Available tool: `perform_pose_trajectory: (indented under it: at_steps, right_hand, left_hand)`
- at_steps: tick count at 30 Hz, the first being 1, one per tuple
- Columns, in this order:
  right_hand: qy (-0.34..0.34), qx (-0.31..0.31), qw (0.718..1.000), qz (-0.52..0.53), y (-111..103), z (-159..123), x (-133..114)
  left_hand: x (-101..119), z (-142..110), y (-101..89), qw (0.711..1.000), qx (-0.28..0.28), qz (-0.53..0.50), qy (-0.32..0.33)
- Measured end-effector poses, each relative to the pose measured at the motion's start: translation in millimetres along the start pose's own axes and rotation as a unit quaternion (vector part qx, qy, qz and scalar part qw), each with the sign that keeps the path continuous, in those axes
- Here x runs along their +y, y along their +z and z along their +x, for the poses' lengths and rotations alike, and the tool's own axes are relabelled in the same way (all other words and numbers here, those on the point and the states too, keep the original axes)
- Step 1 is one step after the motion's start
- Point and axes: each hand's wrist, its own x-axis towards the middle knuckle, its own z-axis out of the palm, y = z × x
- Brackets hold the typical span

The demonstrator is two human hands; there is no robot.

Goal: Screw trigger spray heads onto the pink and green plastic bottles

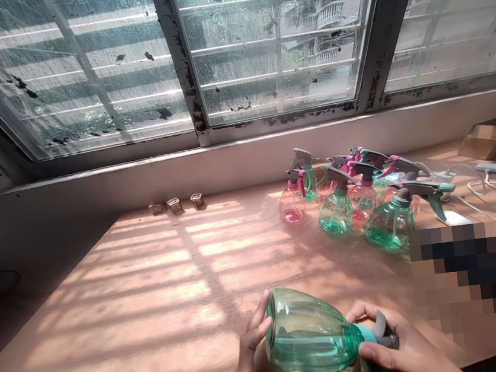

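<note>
I hold a clear green spray bottle (307, 334) on its side, low over the near edge of the wooden table (152, 292). My left hand (252, 358) cups the bottle's round base, fingers and thumb curled against it. My right hand (401, 347) is wrapped round the neck and the grey trigger head (383, 330). A little water lies in the bottle.
Several more spray bottles, green (336, 212) and pink (292, 205), stand in a cluster at the back right of the table. White cables and a plug (490, 168) lie to their right, beside a cardboard box (491, 139). Three small baskets (175, 205) sit by the window wall.
</note>
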Motion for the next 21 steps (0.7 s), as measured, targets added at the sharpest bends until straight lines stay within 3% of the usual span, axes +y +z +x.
perform_pose_trajectory:
  at_steps: [6, 12, 18, 21]
  right_hand:
    - [0.01, 0.015, 0.995, 0.098, -0.9, 1.1, 2.2]
    - [0.002, 0.008, 0.998, 0.057, 1.3, 0.8, 1.0]
    - [-0.001, 0.019, 0.997, 0.074, 0.3, 1.0, -0.1]
    - [-0.013, 0.038, 0.997, 0.068, 0.8, -0.1, 1.2]
  left_hand:
    - [-7.4, 1.3, 5.2, 0.994, 0.034, 0.058, 0.09]
    - [-8.0, -2.2, 3.0, 0.999, 0.008, 0.039, 0.033]
    - [-4.4, 2.3, 1.7, 0.989, 0.03, 0.115, 0.091]
    - [-6.1, 1.8, -2.8, 0.988, 0.018, 0.127, 0.089]
